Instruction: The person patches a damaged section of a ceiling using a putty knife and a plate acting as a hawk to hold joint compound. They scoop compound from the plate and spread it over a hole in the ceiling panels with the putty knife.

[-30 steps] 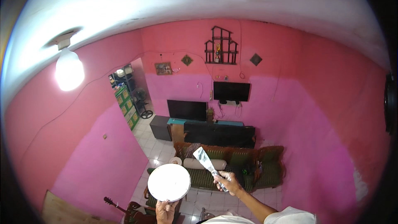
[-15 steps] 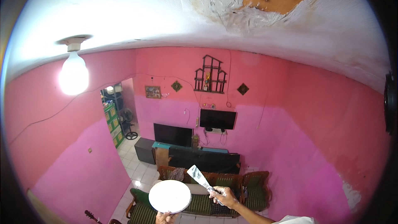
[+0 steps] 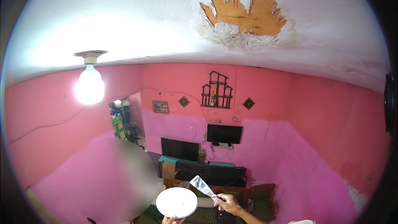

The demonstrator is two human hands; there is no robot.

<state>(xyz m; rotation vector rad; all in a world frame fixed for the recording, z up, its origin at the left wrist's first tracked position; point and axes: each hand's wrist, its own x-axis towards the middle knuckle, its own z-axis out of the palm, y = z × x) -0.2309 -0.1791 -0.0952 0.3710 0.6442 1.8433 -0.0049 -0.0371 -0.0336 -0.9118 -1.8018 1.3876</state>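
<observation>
My left hand (image 3: 172,220) grips a round white plate (image 3: 177,202) from its near edge at the bottom of the view. Its surface is too bright to tell what lies on it. To the right, my right hand (image 3: 229,204) is closed round the handle of a putty knife (image 3: 202,186). The flat blade points up and left, smeared with white, just above and beside the plate without touching it. High overhead, the white ceiling has a ragged bare patch (image 3: 257,18) of brown wood, with rough white filler (image 3: 232,37) along its near-wall edge.
A lit bulb (image 3: 90,86) hangs from the ceiling at left. Below stand a wooden sofa (image 3: 262,203) with green cushions and two dark televisions (image 3: 180,149). A house-shaped shelf (image 3: 216,90) hangs on the pink wall. A blurred round area covers the lower left.
The view has tilted up, bringing the whole bare ceiling patch into sight. Both hands, still holding the plate and the putty knife, sit lower and slightly farther right in the picture.
</observation>
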